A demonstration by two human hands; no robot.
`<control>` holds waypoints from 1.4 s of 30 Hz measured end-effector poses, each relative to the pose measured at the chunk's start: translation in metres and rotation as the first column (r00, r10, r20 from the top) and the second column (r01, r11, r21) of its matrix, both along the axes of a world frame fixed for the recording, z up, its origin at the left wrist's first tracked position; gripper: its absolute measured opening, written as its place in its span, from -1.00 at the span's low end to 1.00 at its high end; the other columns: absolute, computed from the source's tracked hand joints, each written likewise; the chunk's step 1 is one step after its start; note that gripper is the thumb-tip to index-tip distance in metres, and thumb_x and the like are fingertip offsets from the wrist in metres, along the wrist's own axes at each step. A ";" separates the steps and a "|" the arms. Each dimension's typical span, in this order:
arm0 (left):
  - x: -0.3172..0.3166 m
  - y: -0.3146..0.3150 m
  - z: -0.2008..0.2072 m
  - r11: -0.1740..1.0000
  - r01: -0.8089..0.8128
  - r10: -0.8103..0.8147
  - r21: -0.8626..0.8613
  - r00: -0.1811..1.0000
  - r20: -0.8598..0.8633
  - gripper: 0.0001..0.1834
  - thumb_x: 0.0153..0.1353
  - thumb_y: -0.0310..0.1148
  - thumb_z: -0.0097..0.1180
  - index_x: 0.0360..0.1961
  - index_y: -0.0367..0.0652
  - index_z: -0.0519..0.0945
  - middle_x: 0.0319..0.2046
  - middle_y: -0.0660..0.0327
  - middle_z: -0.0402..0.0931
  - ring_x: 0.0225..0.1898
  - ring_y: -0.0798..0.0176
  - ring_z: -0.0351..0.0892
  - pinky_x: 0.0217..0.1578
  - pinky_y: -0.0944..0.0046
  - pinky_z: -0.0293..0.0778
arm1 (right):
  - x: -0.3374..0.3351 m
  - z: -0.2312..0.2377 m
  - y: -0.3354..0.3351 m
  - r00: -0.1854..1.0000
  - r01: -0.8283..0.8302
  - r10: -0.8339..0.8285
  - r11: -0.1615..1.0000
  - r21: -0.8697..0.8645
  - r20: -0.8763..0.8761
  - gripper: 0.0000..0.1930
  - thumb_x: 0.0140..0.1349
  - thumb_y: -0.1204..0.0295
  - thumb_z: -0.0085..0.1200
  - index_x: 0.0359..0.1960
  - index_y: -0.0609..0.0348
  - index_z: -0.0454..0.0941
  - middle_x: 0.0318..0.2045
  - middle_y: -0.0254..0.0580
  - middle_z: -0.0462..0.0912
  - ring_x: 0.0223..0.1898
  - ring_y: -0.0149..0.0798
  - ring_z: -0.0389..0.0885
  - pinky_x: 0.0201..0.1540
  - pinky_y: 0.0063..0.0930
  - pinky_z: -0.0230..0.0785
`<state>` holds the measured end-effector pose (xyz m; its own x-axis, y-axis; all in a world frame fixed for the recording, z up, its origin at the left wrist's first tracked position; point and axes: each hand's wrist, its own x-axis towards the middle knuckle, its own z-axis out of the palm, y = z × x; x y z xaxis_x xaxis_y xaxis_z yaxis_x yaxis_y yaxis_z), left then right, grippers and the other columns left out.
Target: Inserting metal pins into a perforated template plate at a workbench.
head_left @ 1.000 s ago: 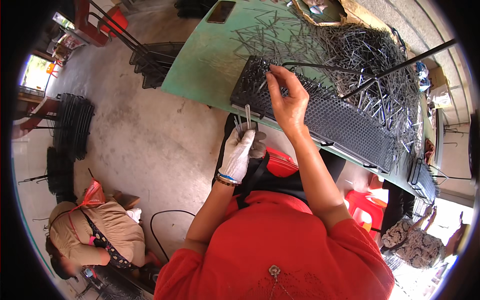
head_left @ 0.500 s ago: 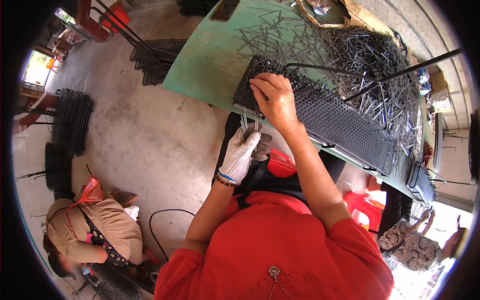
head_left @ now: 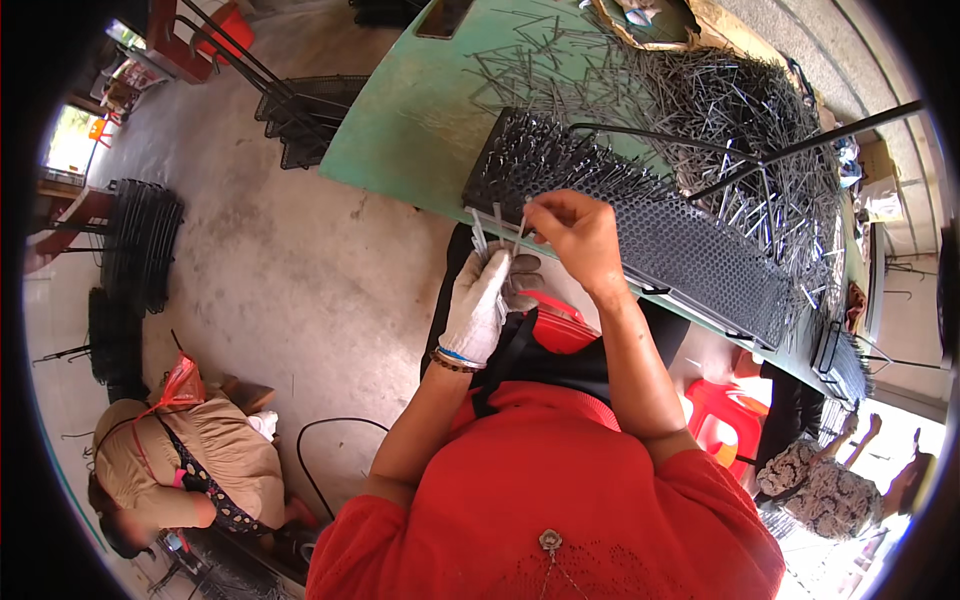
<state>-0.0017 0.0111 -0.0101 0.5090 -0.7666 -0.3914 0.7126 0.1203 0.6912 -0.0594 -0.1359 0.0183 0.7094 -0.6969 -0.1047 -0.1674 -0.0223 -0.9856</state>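
Observation:
My left hand, in a white glove, is closed around a small bunch of thin grey metal rods whose tips stick up past the fingers. My bare right hand pinches the upper end of one thin rod just above the glove. Behind both hands, along the table's near edge, lies a long black perforated panel. Several dark rods stand upright in the panel's left and far part, while the holes in its near right part show bare.
A big heap of loose rods covers the green table, with a black bar frame crossing over it. A red stool stands at right. A person in beige sits at lower left; stacked black racks stand further left.
My right hand has come down from the panel's left end to the rods in my left hand, and now pinches one of them. My left hand has hardly moved.

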 end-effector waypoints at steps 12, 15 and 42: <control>0.000 0.004 -0.012 0.998 0.035 -0.037 0.056 0.998 0.046 -0.73 0.39 -0.31 0.04 0.04 -0.19 0.45 -0.24 0.15 0.64 -0.44 0.42 0.62 -0.47 0.47 0.57 | 0.029 0.012 -0.010 0.960 0.275 -0.219 0.864 -0.422 0.175 -0.83 0.20 0.44 0.28 -0.23 0.26 0.67 -0.49 -0.32 0.68 -0.48 -0.57 0.55 -0.37 -0.61 0.42; 0.001 0.006 -0.012 0.997 0.042 -0.046 0.071 0.998 0.051 -0.74 0.38 -0.32 0.06 0.03 -0.18 0.46 -0.25 0.16 0.63 -0.45 0.44 0.60 -0.45 0.46 0.56 | 0.031 0.004 -0.007 0.955 0.290 -0.224 0.836 -0.466 0.193 -0.83 0.19 0.45 0.28 -0.24 0.27 0.66 -0.49 -0.29 0.68 -0.49 -0.55 0.55 -0.39 -0.60 0.42; 0.008 0.009 0.000 0.999 0.029 -0.030 0.018 0.999 0.030 -0.76 0.42 -0.32 -0.02 0.00 -0.23 0.48 -0.26 0.15 0.61 -0.41 0.45 0.56 -0.39 0.43 0.55 | 0.013 0.024 0.002 0.999 0.027 -0.005 0.794 -0.608 0.039 -0.80 0.17 0.48 0.26 -0.19 0.26 0.66 -0.24 -0.17 0.65 -0.42 -0.36 0.61 -0.36 -0.49 0.47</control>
<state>0.0059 0.0198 -0.0101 0.4979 -0.7748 -0.3896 0.6947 0.0873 0.7140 -0.0462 -0.1339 0.0426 0.6929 -0.6201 0.3679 -0.1406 -0.6167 -0.7746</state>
